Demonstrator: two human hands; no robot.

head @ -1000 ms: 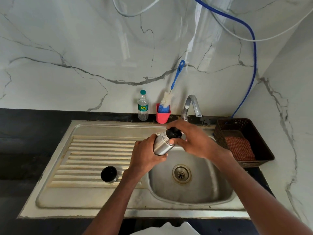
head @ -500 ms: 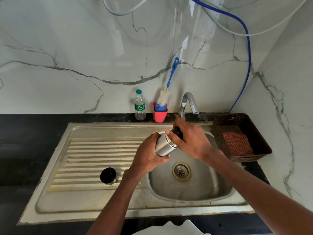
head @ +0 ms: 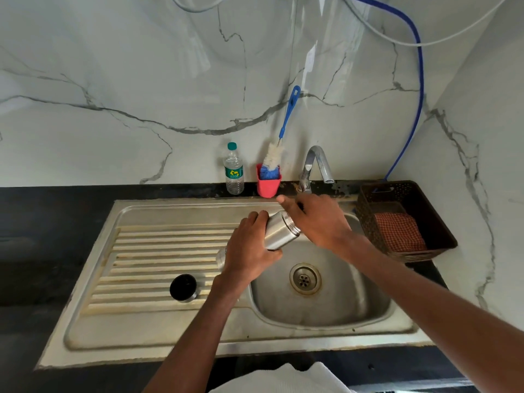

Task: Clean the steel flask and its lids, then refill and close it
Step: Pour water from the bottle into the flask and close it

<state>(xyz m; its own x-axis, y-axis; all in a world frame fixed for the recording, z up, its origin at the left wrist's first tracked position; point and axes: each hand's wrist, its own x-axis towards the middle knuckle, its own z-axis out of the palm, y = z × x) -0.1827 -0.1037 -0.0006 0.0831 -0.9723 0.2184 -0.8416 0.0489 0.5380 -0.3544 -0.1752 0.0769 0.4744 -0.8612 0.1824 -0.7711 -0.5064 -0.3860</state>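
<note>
A black counter (head: 42, 251) is seen at the far left, with a steel sink (head: 93, 330) set into it. On the ribbed drainboard (head: 158, 251) a round black lid (head: 183, 287) is stood alone, well apart from the hands. Behind it, against the marble wall (head: 113, 66), a small water bottle (head: 233, 169) with a green cap is stood upright, just beside a red cup (head: 268, 185) in which a blue-handled brush (head: 280, 137) is leaned.

The flask (head: 279, 233) is held tilted over the near edge of the basin (head: 326, 304), its mouth end raised toward the right. Its lower body is gripped by the left hand (head: 249, 251), whose fingers are curled round it. The upper end of the flask is covered by the right hand (head: 314, 219); its index finger is stretched out toward the left, and a dark part is glimpsed under the fingers, but what is pinched there cannot be told with certainty. The drain (head: 305, 278) is seen below the hands.

The tap (head: 314, 165) is stood behind the right hand. A blue hose (head: 419, 80) is run down the wall to the right. At the far right a dark basket (head: 442, 222) is set on the counter, with a red checked cloth (head: 399, 232) laid inside.
</note>
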